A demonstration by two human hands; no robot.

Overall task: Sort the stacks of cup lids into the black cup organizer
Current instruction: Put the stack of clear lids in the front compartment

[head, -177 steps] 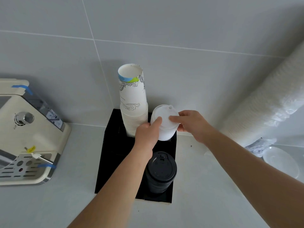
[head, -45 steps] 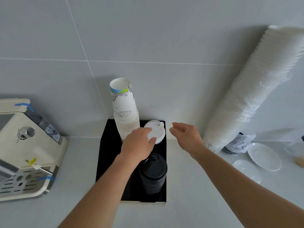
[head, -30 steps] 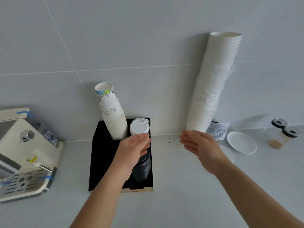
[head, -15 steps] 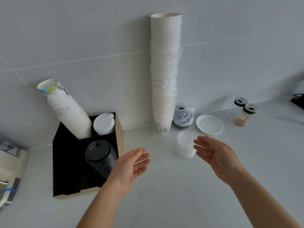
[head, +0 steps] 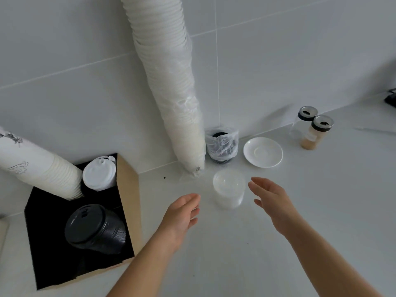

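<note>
Clear lids [head: 228,190] stand in a short stack on the pale counter [head: 310,211], right between the two reaching hands and touched by neither. Head view: left hand [head: 181,217] hangs just left of that stack, fingers [head: 191,199] loosely spread and empty. Right hand [head: 271,200] mirrors it on the other side, fingers [head: 258,183] extended, palm turned inward, nothing held. Over at the left sits the black cup organizer [head: 42,243], with brown cardboard showing along its near and right edges. Inside it, the white lids [head: 99,176] fill the back right compartment and the black lids [head: 94,229] stand in front of them. A stack of printed paper cups [head: 38,168] juts out of the back left compartment. Behind the clear stack, a tall sleeve of white cups [head: 171,82] leans up against the tiled wall [head: 278,61]. Just right of its foot: a plastic-wrapped dark bundle [head: 221,145], a white saucer [head: 263,152], and two black-capped shaker jars [head: 315,131] side by side.
</note>
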